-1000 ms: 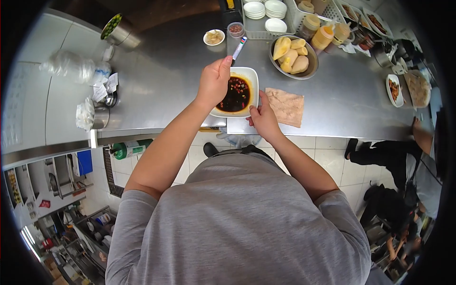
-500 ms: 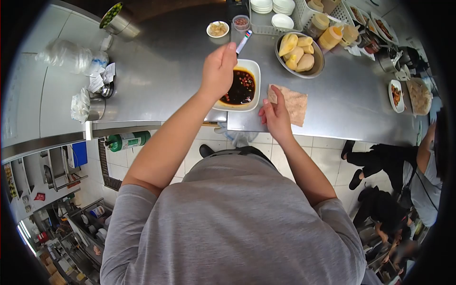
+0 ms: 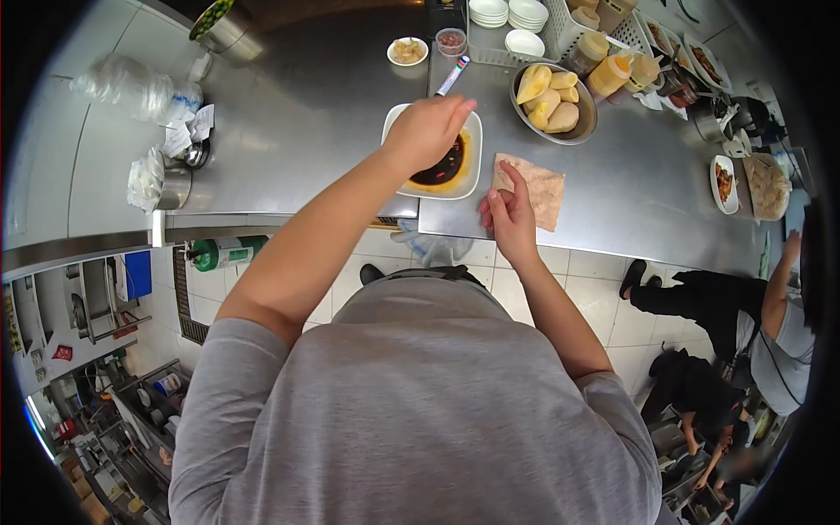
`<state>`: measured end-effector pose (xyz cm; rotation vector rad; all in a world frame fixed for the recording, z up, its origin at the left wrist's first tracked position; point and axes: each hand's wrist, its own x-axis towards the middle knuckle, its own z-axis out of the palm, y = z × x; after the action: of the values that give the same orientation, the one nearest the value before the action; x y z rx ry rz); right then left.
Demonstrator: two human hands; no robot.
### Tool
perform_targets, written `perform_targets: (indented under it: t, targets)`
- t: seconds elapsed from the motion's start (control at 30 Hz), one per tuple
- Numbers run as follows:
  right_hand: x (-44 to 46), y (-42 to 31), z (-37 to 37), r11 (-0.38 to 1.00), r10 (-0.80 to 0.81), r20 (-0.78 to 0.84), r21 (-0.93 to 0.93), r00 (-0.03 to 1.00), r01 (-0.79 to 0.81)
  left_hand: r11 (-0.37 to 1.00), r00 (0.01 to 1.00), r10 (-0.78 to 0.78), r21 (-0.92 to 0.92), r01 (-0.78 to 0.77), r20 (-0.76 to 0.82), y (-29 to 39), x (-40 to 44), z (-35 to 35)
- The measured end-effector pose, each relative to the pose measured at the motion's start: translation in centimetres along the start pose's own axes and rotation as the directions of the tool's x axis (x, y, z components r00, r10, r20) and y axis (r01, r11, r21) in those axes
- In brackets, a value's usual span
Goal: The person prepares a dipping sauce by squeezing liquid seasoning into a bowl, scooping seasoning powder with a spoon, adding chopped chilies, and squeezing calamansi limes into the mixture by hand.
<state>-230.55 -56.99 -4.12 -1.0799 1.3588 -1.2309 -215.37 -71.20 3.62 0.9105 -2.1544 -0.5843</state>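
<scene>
A white squarish bowl (image 3: 473, 179) of dark brown sauce (image 3: 448, 166) with chopped red bits stands at the counter's front edge. My left hand (image 3: 426, 133) is over this bowl, fingers closed and turned down; anything they grip is hidden beneath the hand. Just beyond it is a slim white marker-like stick (image 3: 453, 76) with coloured bands, its lower end close to my knuckles. My right hand (image 3: 513, 213) rests at the left side of a folded pinkish-beige cloth (image 3: 544, 194). Its index finger is stretched out and nothing is held.
Peeled yellow pieces fill a metal bowl (image 3: 588, 116) at the back right. A small white bowl (image 3: 408, 52), a plastic cup (image 3: 451, 41), stacked dishes (image 3: 528, 12) and squeeze bottles (image 3: 608, 73) are behind. Other people (image 3: 700, 302) are at right. A green cylinder (image 3: 226, 253) lies below left.
My left hand has tipped over and come down nearer, covering more of the sauce bowl. Fewer red bits show in the sauce. My right hand has hardly moved.
</scene>
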Motion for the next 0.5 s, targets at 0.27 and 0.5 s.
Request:
perform_targets:
  t: [0.27, 0.5]
  targets:
    - [-0.4, 0.2, 0.0, 0.992, -0.127, -0.035, 0.020, 0.991, 0.127, 0.110, 0.666, -0.668, -0.842, 0.528, 0.331, -2.5, 0.7, 0.3]
    - [-1.4, -3.4, 3.2, 0.974, -0.228, -0.039, 0.000, 0.973, 0.228, -0.420, 0.639, -0.725, -0.900, -0.115, 0.257, -5.3, -10.7, -12.2]
